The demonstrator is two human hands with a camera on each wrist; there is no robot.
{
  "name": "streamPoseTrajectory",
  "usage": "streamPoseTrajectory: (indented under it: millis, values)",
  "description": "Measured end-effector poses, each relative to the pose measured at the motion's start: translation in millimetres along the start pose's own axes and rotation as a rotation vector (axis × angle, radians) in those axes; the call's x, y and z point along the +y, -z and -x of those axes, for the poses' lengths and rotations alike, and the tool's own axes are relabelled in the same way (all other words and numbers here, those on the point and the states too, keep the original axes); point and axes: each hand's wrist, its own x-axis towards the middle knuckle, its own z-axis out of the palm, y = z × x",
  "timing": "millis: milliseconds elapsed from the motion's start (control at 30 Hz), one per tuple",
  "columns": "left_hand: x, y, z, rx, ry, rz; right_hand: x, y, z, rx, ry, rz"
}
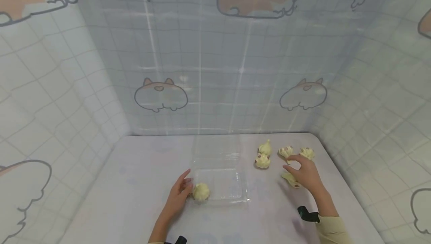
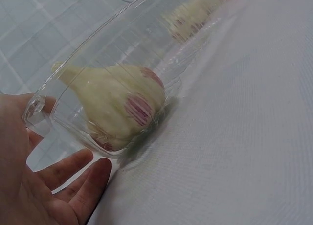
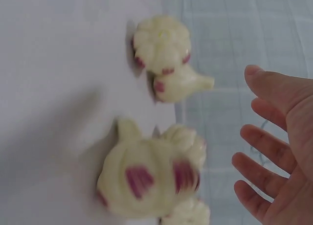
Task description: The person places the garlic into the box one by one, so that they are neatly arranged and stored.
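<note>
My left hand [image 1: 177, 195] is at the left side of a clear plastic box [image 1: 244, 188], its fingers loosely extended and touching the box's edge. Inside that near left corner sits one pale garlic bulb [image 1: 201, 192], with purple patches and a stem showing in the left wrist view. Over the right part of the table my right hand [image 1: 305, 173] hovers, thumb and index apart and nothing between them. Just below it lies another garlic bulb [image 1: 290, 179], which appears large and blurred in the right wrist view; the hand is apart from it.
Beyond the right hand lie more bulbs: a stemmed bulb [image 1: 265, 148] behind a rounder bulb [image 1: 262, 161], plus a bulb [image 1: 286, 151] and another bulb [image 1: 307, 153] farther right. The box's clear lid [image 1: 215, 145] lies folded back. Patterned sheeting [image 1: 219, 116] encloses the white table [image 1: 141, 184].
</note>
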Motion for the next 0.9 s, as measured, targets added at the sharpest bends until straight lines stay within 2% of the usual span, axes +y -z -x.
streamPoseTrajectory:
  millis: [167,300,533,633,700,767,867,900]
  values:
    - [-23.0,-1.5,-5.3,0.015,0.009,0.008,14.9,3.4,5.5,-0.013,-0.053,-0.010]
    - [-30.8,-0.9,-6.1,0.017,0.010,0.015,22.6,5.4,12.6,-0.056,-0.119,-0.058]
    - [-31.2,-1.2,-4.5,0.014,0.033,0.010,30.9,5.2,21.1,-0.065,-0.142,-0.066]
    - [-16.4,0.8,-1.5,-0.002,0.036,0.017,34.1,3.6,24.3,-0.082,-0.173,-0.070]
    - [-15.3,1.3,-1.2,-0.005,0.028,0.016,36.6,2.2,27.1,-0.099,-0.205,-0.082]
    - [-16.3,1.6,-2.1,-0.006,0.028,0.022,38.5,0.3,30.3,-0.114,-0.235,-0.098]
    - [-30.8,-0.2,-4.8,0.007,0.019,0.016,41.8,-4.2,35.0,-0.111,-0.265,-0.118]
    - [-31.0,-0.3,-4.5,0.007,0.024,0.012,42.3,-6.0,36.8,-0.108,-0.270,-0.117]
